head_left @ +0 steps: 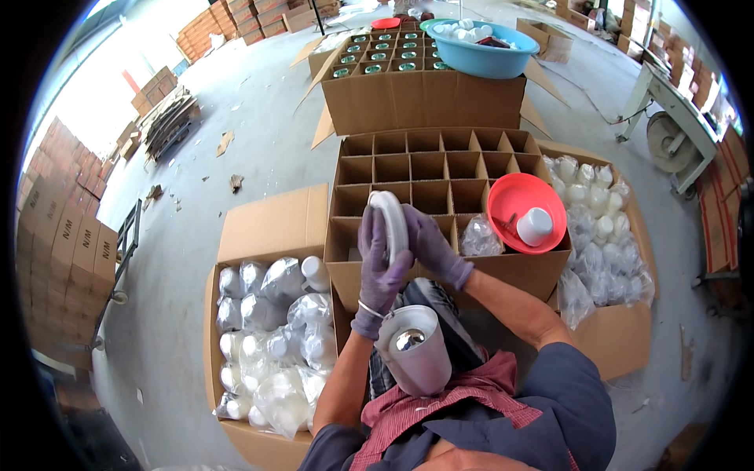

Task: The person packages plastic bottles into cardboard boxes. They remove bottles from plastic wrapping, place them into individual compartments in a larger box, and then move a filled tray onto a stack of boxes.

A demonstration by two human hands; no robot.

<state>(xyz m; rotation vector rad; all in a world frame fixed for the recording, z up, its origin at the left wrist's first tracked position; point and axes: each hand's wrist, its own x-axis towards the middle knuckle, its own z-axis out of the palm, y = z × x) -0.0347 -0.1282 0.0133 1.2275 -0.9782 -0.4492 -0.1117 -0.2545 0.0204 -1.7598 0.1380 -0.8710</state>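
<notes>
A white round part (390, 224), like a lid or ring, is held upright and nearly edge-on over the near side of the divided carton. My left hand (378, 271), in a purple-grey glove, grips its left and lower side. My right hand (433, 247), gloved alike, is closed against its right side; some of those fingertips are hidden. On my lap, tilted between my legs, rests a pale grey-white flask body (415, 365). A shiny silver dome (410, 339) shows inside its open top.
Before me stands a divided carton (430, 166), bearing a red bowl (514, 192) with a white cup (535, 226). Bagged white parts fill cartons at left (212, 330) and right (646, 259). Farther off, a blue basin (487, 63) sits on another carton (424, 102). A grey machine stand (667, 98) is at right.
</notes>
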